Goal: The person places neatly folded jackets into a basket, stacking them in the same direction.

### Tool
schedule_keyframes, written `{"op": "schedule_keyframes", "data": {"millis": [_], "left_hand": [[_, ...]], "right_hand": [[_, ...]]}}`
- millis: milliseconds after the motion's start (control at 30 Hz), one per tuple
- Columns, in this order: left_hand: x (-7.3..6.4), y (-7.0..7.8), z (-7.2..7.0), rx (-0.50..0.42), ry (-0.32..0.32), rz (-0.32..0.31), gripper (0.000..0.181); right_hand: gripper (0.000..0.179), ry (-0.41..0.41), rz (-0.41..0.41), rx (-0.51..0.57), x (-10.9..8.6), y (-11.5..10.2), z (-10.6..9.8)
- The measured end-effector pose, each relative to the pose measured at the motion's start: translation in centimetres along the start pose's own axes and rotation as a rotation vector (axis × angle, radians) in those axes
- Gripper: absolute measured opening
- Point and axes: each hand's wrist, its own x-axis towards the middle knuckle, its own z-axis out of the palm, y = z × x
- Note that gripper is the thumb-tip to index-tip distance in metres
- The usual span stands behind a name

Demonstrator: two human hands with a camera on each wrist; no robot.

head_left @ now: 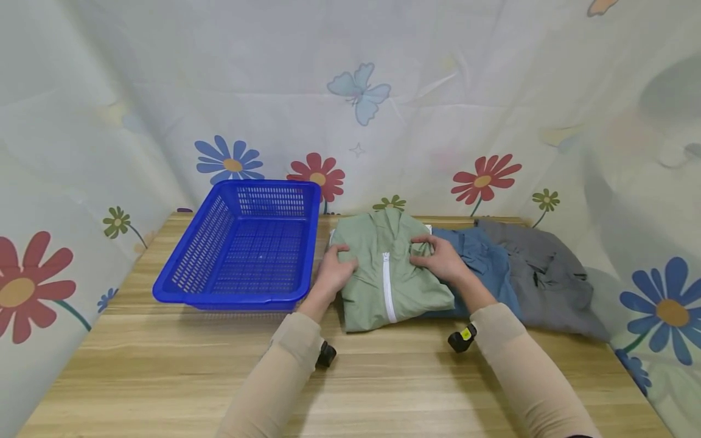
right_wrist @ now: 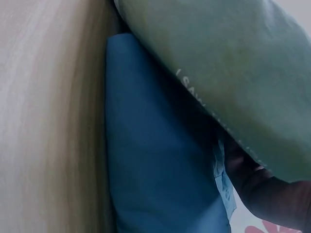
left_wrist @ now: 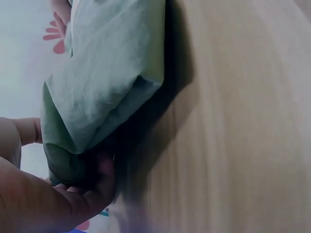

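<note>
A folded sage-green jacket (head_left: 361,286) with a white zipper lies at the middle of the table, its right part over a folded blue garment (head_left: 484,261). My left hand (head_left: 335,267) grips the jacket's left edge, thumb on top and fingers curled beneath, as the left wrist view shows. On the other side my right hand (head_left: 440,258) holds the jacket's right edge, its fingers going under the cloth. In the right wrist view the green jacket (right_wrist: 233,73) is lifted at an angle above the blue garment (right_wrist: 150,145), with small white print along its edge.
To the left stands a blue plastic basket (head_left: 312,243) with slotted walls and nothing inside. A folded grey garment (head_left: 553,280) lies right of the blue one. Behind the wooden table (head_left: 383,377) hangs a flowered curtain (head_left: 263,79).
</note>
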Motion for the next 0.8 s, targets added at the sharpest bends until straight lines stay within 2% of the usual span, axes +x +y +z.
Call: {"op": "schedule_keyframes", "data": {"millis": [267, 500, 633, 800], "left_hand": [[-0.4, 1.3, -0.2, -0.005, 0.010, 0.023, 0.053], [-0.9, 2.8, -0.7, -0.029, -0.023, 0.042, 0.053], [-1.1, 3.8, -1.4, -0.067, -0.053, 0.066, 0.055], [-1.4, 4.6, -3.0, -0.144, -0.129, 0.096, 0.056]], "right_hand": [[0.051, 0.001, -0.011, 0.013, -0.7, -0.6, -1.3], [0.051, 0.020, -0.026, 0.030, -1.3, -0.9, -2.4], [0.051, 0.005, -0.028, 0.105, -1.8, -1.1, -3.1], [0.051, -0.026, -0.034, 0.216, -2.3, -1.5, -3.8]]}}
